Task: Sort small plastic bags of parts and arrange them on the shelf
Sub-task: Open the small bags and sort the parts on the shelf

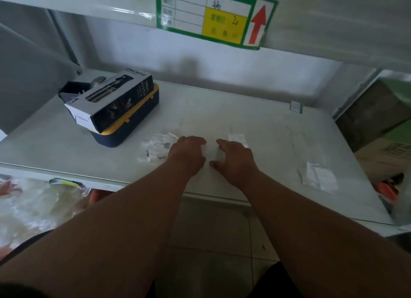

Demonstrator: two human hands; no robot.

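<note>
Head view: two bare arms reach over a pale shelf [222, 110], with both hands close together near its front edge.
Bag in the middle: a small clear bag [208, 152] lies on the shelf between the two hands. It is blurry, so what is inside cannot be seen.
Left hand: the left hand [188, 152] has curled fingers on the left edge of that bag and seems to pinch it.
Right hand: the right hand [233, 158] has its fingers bent down on the right side of the same bag. It seems to hold it too, but the blur makes this hard to be sure of.
Other bags: a messy pile of bags [159, 147] with dark little parts lies just left of the left hand. One bag [238, 138] peeks out behind the right hand. A few more bags [319, 175] lie well apart on the right.
How far along: the bags lie in loose groups, not neat rows, so the sorting looks only partly done.
Box: a dark box [115, 99] rests on a blue and yellow case [133, 121] at the back left.
Writing: the box says "SPRAY BOTTLE". A green label [213, 15] on the upper shelf has a red arrow pointing up; its small words are too blurry to read.
</note>
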